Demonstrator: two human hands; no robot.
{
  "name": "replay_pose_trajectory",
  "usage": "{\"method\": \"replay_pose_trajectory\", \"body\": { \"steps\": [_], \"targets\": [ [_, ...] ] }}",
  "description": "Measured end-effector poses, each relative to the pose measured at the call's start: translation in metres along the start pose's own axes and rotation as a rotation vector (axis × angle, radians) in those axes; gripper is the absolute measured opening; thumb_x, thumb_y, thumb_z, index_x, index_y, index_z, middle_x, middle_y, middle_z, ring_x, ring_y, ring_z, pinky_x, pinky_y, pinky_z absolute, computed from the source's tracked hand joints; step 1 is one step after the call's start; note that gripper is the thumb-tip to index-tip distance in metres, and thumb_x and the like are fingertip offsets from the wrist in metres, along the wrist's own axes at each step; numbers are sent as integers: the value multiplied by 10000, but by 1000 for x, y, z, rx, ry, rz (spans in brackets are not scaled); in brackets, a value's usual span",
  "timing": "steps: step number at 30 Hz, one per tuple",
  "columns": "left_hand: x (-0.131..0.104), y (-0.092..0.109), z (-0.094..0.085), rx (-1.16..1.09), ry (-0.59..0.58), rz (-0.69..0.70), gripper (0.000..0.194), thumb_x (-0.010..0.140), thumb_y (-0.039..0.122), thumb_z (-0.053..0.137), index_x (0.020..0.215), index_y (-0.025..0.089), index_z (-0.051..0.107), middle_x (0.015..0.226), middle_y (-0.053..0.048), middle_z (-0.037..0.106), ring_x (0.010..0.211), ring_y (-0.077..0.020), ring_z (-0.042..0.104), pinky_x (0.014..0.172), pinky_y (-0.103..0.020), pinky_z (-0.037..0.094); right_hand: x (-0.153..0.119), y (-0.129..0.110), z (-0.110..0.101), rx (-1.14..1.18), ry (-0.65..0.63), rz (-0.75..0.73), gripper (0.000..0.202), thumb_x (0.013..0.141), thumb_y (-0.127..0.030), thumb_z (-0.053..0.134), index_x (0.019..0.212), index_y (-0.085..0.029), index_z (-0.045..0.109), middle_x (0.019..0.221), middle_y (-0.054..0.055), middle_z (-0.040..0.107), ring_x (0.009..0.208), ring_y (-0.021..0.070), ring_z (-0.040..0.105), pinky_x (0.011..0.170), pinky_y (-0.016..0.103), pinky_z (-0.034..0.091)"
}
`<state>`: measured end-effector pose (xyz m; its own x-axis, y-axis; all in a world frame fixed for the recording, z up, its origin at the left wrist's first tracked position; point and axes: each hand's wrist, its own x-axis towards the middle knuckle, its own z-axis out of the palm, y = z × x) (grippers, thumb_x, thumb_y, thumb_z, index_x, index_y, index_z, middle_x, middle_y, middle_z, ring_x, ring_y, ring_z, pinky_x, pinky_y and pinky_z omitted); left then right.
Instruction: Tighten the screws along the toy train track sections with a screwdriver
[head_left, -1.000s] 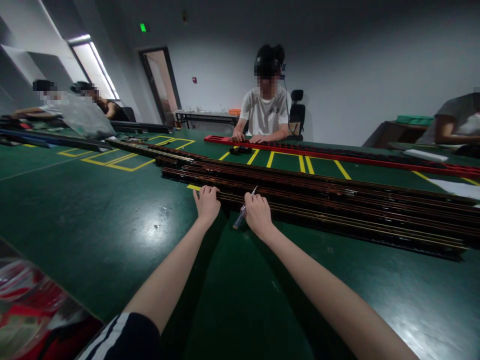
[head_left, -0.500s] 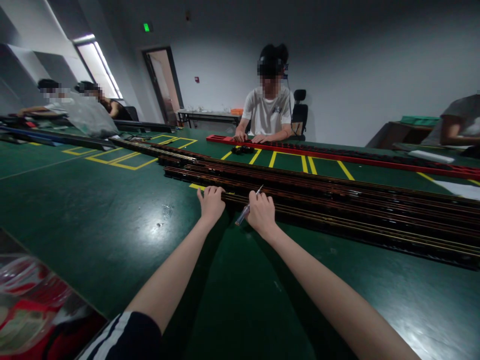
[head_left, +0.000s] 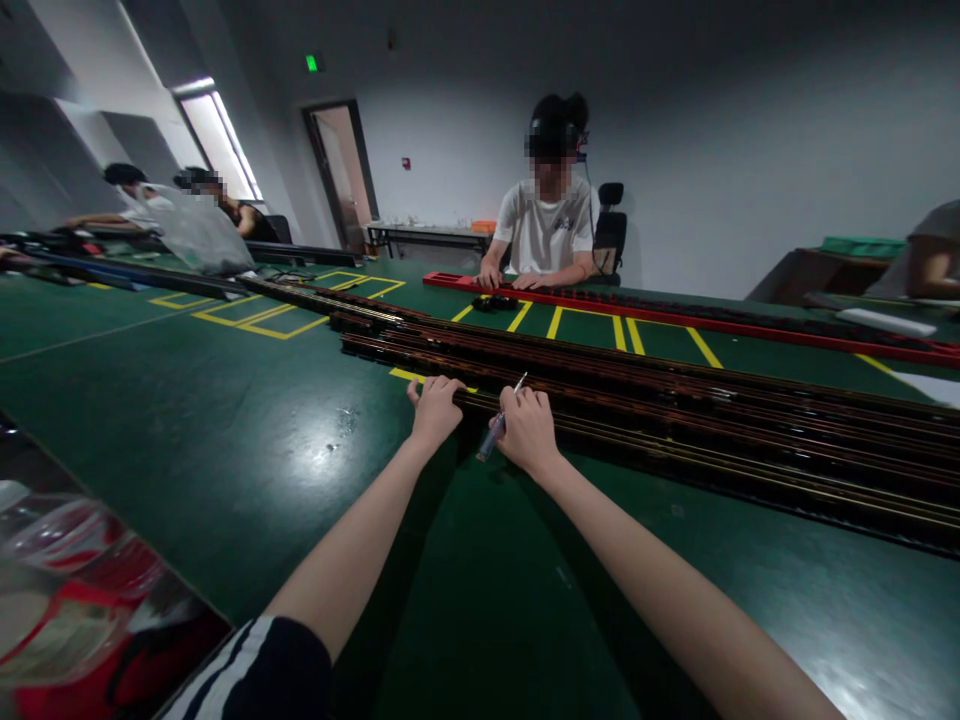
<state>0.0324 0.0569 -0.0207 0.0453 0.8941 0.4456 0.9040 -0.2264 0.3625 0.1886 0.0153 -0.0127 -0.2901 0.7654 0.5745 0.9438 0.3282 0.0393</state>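
Long dark rails (head_left: 675,415) with thin gold and copper-coloured lines lie side by side across the green table. My left hand (head_left: 437,412) is closed over the left end of the nearest rail, its fingertips partly hidden behind it. Just to the right, my right hand (head_left: 528,428) is closed around what looks like a screwdriver (head_left: 491,438) with a clear handle. Its handle points down toward me, while the thin metal tip sticks out above my fingers over the rails. My right hand rests against the same nearest rail.
Across the table (head_left: 225,420), a co-worker (head_left: 551,220) has both hands at a long red rail (head_left: 675,308). A small black heap (head_left: 494,303) lies before them. A plastic bag (head_left: 199,230) stands far left. Clear-and-red packaging (head_left: 75,590) sits below the table's left edge.
The whole view has shifted slightly, so things appear a little further right. Both hands keep their places on the nearest rail, and the screwdriver stays in my right hand at a slightly steeper angle.
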Motion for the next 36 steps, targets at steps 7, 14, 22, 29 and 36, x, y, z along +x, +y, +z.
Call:
{"method": "replay_pose_trajectory", "body": {
  "steps": [7,14,22,29,36],
  "targets": [
    [-10,4,-9,-9,-35,45,472,656,-15,417,943,239,692,1012,-71,676,1087,-257,537,1059,-518,210,-1,0,3,61,112,-10,140,862,-192,422,871,-145,554,805,103,611,799,245,494,759,348,311],
    [-5,-2,-25,-47,-192,80,478,670,50,442,1002,263,712,1035,-48,705,1081,-263,561,1001,-475,322,-4,1,9,197,233,-29,172,905,-167,383,912,-146,553,868,104,627,798,228,512,754,342,339],
    [8,-47,-30,-591,-188,-271,488,664,137,386,1025,150,715,1097,-43,707,1038,-219,619,934,-326,466,-10,-9,6,452,238,-15,212,928,-153,384,1057,-143,552,955,109,654,855,215,578,782,347,426],
    [6,-59,-27,-661,-126,-263,412,709,180,355,829,155,748,940,-30,743,966,-194,646,914,-282,477,-12,-21,0,666,190,-46,252,950,-240,412,1127,-178,579,928,74,662,869,206,604,802,351,479],
    [-1,-62,-27,-614,-140,-190,361,764,179,384,860,170,731,951,-26,731,944,-181,643,910,-295,479,-10,-33,-8,869,140,34,316,940,-368,419,910,-180,671,858,57,606,762,181,603,692,299,485]
  ]
}}
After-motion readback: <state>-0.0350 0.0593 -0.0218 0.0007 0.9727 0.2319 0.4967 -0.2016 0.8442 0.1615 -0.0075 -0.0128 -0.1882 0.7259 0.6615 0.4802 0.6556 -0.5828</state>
